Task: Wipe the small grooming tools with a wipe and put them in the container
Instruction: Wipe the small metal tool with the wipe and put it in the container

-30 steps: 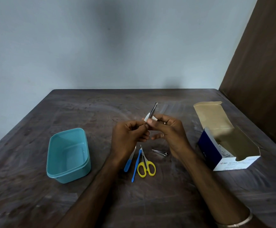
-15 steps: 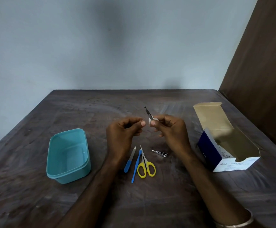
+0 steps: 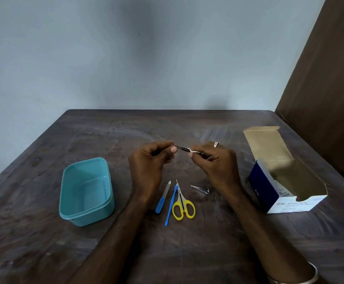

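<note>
left hand (image 3: 149, 160) pinching tweezers (image 3: 182, 148) tip | right hand (image 3: 214, 160) squeezing wipe (image 3: 194, 151) round them | risk: thin tweezers slipping free, dropping short of container (image 3: 86, 191)

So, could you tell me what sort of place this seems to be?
Probably a plain room at home, though that is a guess: a worn dark wooden table stands against a bare bluish wall, with a brown wooden panel at the right.
</note>
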`<state>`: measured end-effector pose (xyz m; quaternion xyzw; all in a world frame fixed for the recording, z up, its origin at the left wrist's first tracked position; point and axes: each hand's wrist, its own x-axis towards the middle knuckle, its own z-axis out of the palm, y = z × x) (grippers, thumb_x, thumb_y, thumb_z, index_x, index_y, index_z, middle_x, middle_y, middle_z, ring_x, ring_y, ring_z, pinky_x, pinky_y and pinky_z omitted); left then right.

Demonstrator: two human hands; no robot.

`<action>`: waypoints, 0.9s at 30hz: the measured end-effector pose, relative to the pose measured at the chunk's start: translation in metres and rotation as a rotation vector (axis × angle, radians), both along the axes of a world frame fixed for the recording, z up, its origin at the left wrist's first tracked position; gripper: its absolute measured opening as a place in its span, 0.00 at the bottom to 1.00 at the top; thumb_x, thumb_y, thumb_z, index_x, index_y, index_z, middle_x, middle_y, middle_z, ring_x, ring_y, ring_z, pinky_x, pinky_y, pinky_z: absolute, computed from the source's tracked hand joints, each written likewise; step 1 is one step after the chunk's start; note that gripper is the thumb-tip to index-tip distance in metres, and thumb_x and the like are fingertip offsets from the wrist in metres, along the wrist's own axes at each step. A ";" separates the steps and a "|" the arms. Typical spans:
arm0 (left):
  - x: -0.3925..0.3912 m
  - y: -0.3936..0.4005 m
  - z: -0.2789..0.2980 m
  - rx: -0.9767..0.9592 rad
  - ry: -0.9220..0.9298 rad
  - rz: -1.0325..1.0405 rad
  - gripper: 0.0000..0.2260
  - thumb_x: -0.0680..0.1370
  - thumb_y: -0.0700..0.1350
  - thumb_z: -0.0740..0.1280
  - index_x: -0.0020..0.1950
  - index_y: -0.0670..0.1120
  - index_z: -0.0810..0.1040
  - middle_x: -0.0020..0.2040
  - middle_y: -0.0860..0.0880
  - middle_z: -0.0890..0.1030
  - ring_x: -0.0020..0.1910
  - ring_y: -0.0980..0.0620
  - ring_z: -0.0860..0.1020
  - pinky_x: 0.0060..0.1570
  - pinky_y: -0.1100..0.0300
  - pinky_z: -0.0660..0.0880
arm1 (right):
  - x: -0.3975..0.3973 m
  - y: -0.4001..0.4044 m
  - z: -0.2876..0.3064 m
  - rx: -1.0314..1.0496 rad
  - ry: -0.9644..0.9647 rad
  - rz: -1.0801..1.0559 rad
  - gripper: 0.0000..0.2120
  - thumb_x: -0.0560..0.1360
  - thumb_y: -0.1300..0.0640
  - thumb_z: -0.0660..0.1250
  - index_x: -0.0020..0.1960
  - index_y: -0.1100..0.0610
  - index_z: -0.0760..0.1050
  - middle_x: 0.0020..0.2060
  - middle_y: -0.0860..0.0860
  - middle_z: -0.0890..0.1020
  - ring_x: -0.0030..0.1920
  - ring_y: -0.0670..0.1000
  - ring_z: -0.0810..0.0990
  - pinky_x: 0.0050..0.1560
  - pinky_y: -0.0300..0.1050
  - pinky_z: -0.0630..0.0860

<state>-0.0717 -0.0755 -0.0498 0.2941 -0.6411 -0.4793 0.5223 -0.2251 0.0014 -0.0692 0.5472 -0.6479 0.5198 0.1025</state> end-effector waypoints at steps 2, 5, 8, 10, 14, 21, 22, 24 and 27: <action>0.000 0.000 0.000 -0.009 -0.007 -0.005 0.07 0.74 0.38 0.73 0.50 0.47 0.84 0.41 0.51 0.86 0.39 0.53 0.85 0.39 0.62 0.81 | 0.000 0.000 0.000 0.005 0.020 -0.002 0.07 0.73 0.61 0.74 0.50 0.58 0.85 0.41 0.49 0.85 0.39 0.40 0.80 0.40 0.30 0.76; 0.000 0.000 -0.001 -0.009 -0.014 -0.014 0.08 0.73 0.37 0.74 0.49 0.49 0.84 0.42 0.52 0.86 0.40 0.54 0.85 0.39 0.62 0.81 | 0.000 0.000 0.000 0.003 0.030 -0.001 0.06 0.73 0.62 0.74 0.50 0.57 0.85 0.41 0.48 0.84 0.39 0.36 0.78 0.40 0.27 0.73; 0.000 -0.001 -0.002 0.000 -0.023 -0.018 0.08 0.73 0.37 0.74 0.48 0.49 0.84 0.41 0.52 0.86 0.40 0.53 0.85 0.39 0.61 0.81 | -0.001 0.000 0.000 0.003 0.043 0.009 0.07 0.73 0.62 0.74 0.51 0.58 0.85 0.41 0.48 0.85 0.39 0.38 0.78 0.40 0.27 0.74; 0.000 -0.002 -0.003 -0.012 -0.041 -0.014 0.08 0.73 0.37 0.74 0.47 0.49 0.84 0.40 0.52 0.86 0.39 0.53 0.85 0.40 0.60 0.82 | -0.001 0.000 0.001 0.003 0.066 0.015 0.07 0.73 0.62 0.74 0.51 0.58 0.85 0.41 0.49 0.85 0.39 0.40 0.79 0.39 0.30 0.75; -0.001 -0.002 -0.003 -0.039 -0.081 -0.008 0.07 0.73 0.38 0.73 0.50 0.47 0.84 0.42 0.54 0.85 0.40 0.55 0.84 0.40 0.61 0.82 | -0.002 0.001 0.001 0.008 0.085 0.039 0.09 0.74 0.57 0.70 0.52 0.57 0.85 0.41 0.49 0.85 0.38 0.43 0.79 0.37 0.34 0.77; 0.002 -0.005 -0.003 -0.165 -0.227 -0.039 0.10 0.72 0.37 0.74 0.48 0.52 0.83 0.41 0.59 0.83 0.41 0.58 0.83 0.44 0.63 0.81 | -0.008 0.003 0.003 0.055 0.137 0.066 0.12 0.75 0.52 0.66 0.52 0.55 0.84 0.40 0.48 0.84 0.38 0.45 0.80 0.36 0.46 0.79; 0.002 -0.006 -0.003 -0.194 -0.261 -0.037 0.10 0.72 0.37 0.75 0.47 0.52 0.83 0.41 0.59 0.83 0.42 0.59 0.83 0.45 0.64 0.80 | -0.009 0.003 0.003 0.064 0.148 0.068 0.12 0.75 0.52 0.66 0.52 0.55 0.84 0.40 0.49 0.84 0.38 0.46 0.80 0.36 0.47 0.79; 0.002 -0.009 -0.004 -0.238 -0.320 -0.031 0.09 0.71 0.37 0.75 0.47 0.50 0.84 0.41 0.57 0.84 0.42 0.60 0.82 0.46 0.68 0.78 | -0.010 0.002 0.002 0.093 0.165 0.065 0.12 0.75 0.52 0.65 0.52 0.55 0.84 0.41 0.49 0.85 0.38 0.46 0.80 0.36 0.49 0.80; 0.002 -0.009 -0.004 -0.301 -0.389 -0.022 0.07 0.71 0.38 0.75 0.47 0.46 0.86 0.43 0.53 0.84 0.43 0.64 0.80 0.47 0.74 0.74 | -0.009 0.002 0.001 0.116 0.205 0.062 0.10 0.75 0.54 0.67 0.52 0.56 0.84 0.41 0.50 0.85 0.38 0.47 0.81 0.36 0.49 0.80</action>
